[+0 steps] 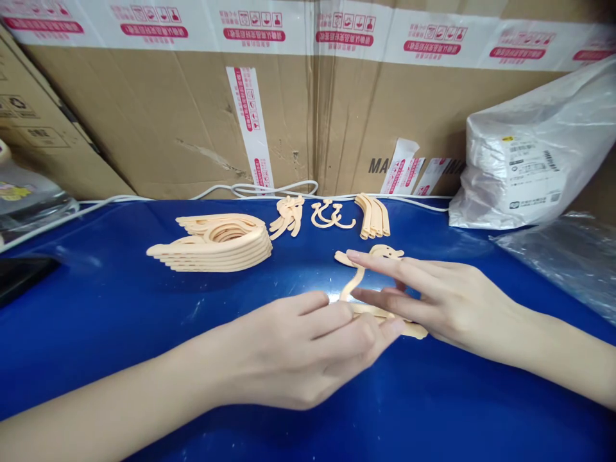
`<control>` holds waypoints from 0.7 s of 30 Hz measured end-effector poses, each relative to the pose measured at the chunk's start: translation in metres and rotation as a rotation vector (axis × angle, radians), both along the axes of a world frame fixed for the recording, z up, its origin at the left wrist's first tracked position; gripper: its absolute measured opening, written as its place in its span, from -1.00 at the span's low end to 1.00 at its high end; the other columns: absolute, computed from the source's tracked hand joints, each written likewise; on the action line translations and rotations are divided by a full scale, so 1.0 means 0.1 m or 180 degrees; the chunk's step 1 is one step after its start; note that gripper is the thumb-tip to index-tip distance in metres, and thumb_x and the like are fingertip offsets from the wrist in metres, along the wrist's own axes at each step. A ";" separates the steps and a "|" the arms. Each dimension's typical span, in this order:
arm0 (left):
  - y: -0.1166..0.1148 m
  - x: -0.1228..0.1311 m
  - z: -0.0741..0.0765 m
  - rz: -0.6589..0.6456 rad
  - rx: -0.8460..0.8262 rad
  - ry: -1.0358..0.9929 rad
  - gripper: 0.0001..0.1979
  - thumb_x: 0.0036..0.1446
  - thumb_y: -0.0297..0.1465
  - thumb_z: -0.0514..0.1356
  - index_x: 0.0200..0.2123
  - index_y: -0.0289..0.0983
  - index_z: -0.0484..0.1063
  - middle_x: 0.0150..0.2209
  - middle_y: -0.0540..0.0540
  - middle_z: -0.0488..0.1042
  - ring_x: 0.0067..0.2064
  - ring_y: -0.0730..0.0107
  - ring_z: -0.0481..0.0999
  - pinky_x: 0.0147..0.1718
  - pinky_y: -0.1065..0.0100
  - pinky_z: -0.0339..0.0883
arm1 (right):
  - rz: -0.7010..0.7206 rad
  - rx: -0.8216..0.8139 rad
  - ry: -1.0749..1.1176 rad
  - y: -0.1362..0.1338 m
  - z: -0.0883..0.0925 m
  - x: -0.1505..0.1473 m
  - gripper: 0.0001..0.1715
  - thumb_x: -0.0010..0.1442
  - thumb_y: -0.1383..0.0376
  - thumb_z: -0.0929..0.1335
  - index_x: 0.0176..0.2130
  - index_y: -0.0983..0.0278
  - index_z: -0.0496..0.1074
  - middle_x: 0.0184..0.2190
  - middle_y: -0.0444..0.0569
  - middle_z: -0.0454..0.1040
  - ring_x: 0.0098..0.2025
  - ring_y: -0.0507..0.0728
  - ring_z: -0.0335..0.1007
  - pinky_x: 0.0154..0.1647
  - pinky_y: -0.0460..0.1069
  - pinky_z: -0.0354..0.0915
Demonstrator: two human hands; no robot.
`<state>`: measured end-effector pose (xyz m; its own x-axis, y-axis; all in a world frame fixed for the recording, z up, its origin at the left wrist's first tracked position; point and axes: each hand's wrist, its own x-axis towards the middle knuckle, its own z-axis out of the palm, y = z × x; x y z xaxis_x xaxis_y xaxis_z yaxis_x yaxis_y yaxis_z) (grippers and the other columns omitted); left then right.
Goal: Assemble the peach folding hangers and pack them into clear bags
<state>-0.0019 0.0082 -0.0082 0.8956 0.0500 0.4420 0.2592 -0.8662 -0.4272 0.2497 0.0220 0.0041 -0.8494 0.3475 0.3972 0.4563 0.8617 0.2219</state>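
Observation:
Cream plastic hanger parts lie under and between my two hands on the blue tabletop (pixel 269 423). My left hand (pixel 308 350) is closed, its fingers curled on a long hanger piece (pixel 414 330); its grip is partly hidden. My right hand (pixel 447 301) has its index and middle fingers stretched apart. The index fingertip reaches the end of a cream hanger arm (pixel 342 258). Below it runs a curved hook (pixel 353 282), near the middle fingertip. Another curved cream piece (pixel 382 250) shows just beyond my right hand, partly covered by it.
At left stand stacked cream hanger pieces (pixel 212 253). Farther back lie a small pile of curved parts (pixel 289 215), loose hooks (pixel 332 215) and several short arms (pixel 373 217). Cartons (pixel 183 115) and a white cable (pixel 206 190) line the back. A plastic-wrapped package (pixel 520 167) stands right; a dark object (pixel 22 276) lies left.

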 end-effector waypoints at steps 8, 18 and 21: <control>-0.01 -0.01 0.05 -0.0248 0.0552 0.0372 -0.66 0.34 -0.48 0.00 0.03 -0.23 0.50 -0.03 -0.05 0.45 -0.15 0.41 0.42 -0.15 0.38 0.35 | 0.0158 -0.0395 0.0068 0.03 0.00 0.01 -0.65 0.42 0.30 0.18 -0.08 0.20 0.52 -0.15 0.03 0.46 -0.32 0.04 0.41 -0.39 -0.07 0.32; 0.11 -0.05 0.07 -0.0068 0.0249 -0.0019 -0.83 0.32 -0.51 0.08 -0.21 -0.29 0.49 -0.17 -0.04 0.50 -0.24 0.37 0.49 -0.34 0.32 0.36 | -0.0065 -0.0018 0.0201 0.01 -0.01 0.01 -0.68 0.39 0.33 0.19 -0.13 0.19 0.52 -0.21 0.01 0.45 -0.36 0.04 0.37 -0.47 -0.10 0.20; 0.17 -0.04 0.08 -0.0059 0.0082 -0.0111 -0.78 0.33 -0.56 0.03 -0.25 -0.35 0.48 -0.24 -0.11 0.54 -0.26 0.32 0.52 -0.32 0.31 0.42 | 0.0025 0.0198 0.0132 0.02 0.00 0.00 -0.70 0.38 0.37 0.19 -0.11 0.24 0.49 -0.27 0.03 0.44 -0.38 0.05 0.33 -0.46 -0.08 0.19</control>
